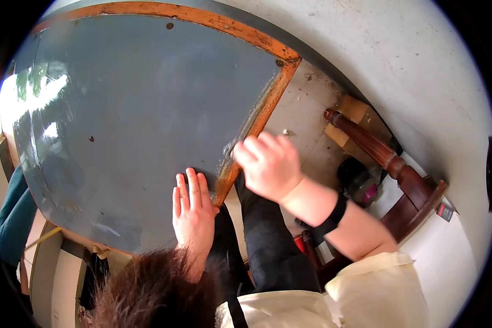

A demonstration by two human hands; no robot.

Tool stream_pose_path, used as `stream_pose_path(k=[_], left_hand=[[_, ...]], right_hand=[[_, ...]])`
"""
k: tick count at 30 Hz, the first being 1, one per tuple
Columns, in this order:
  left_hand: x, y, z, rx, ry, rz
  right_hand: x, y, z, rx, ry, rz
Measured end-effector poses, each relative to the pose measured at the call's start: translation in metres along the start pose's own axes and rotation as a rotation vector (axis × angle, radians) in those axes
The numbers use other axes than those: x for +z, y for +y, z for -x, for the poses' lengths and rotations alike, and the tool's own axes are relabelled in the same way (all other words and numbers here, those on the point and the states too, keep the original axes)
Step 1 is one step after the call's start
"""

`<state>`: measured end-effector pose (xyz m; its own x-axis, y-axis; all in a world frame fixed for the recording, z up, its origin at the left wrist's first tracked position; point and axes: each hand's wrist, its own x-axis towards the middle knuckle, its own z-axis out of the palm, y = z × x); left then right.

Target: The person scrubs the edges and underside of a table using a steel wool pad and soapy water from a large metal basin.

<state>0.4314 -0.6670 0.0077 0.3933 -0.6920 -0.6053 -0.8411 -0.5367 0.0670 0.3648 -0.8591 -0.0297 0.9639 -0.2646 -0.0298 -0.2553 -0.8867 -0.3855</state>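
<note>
A large grey board (139, 94) with an orange-brown wooden edge (266, 106) lies before me. My left hand (193, 209) rests palm down on the board near its lower corner, fingers straight, holding nothing. At the right-hand edge is my right hand (268, 166), blurred, with its fingers curled over the worn, scuffed strip beside the wood. Whether something small is inside that curled hand cannot be told. Dark marks show on the board's surface, and its far left part reflects bright light.
To the right stand a turned dark-wood post (365, 143), a cardboard box (346, 123) and a dark object with a magenta part (367, 192). A white wall (418, 61) runs behind. At the far left, another person's teal-clad leg (14, 217) is near the board.
</note>
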Motion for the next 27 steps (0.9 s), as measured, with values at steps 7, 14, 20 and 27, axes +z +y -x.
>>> stream_pose_path(k=[7,14,20,27], left_hand=[[0.003,-0.006,0.003,0.011,0.014,0.001],[0.0,-0.001,0.0,0.006,-0.001,0.036],[0.003,0.001,-0.002,-0.006,0.018,0.056],[-0.006,0.001,-0.003,-0.017,0.009,0.014]], right_hand=[[-0.013,0.03,-0.045,0.212,0.174,-0.074],[-0.031,0.071,-0.063,0.253,0.197,-0.04],[-0.008,0.014,-0.009,0.091,0.02,0.017],[-0.025,0.076,-0.06,0.28,0.303,-0.009]])
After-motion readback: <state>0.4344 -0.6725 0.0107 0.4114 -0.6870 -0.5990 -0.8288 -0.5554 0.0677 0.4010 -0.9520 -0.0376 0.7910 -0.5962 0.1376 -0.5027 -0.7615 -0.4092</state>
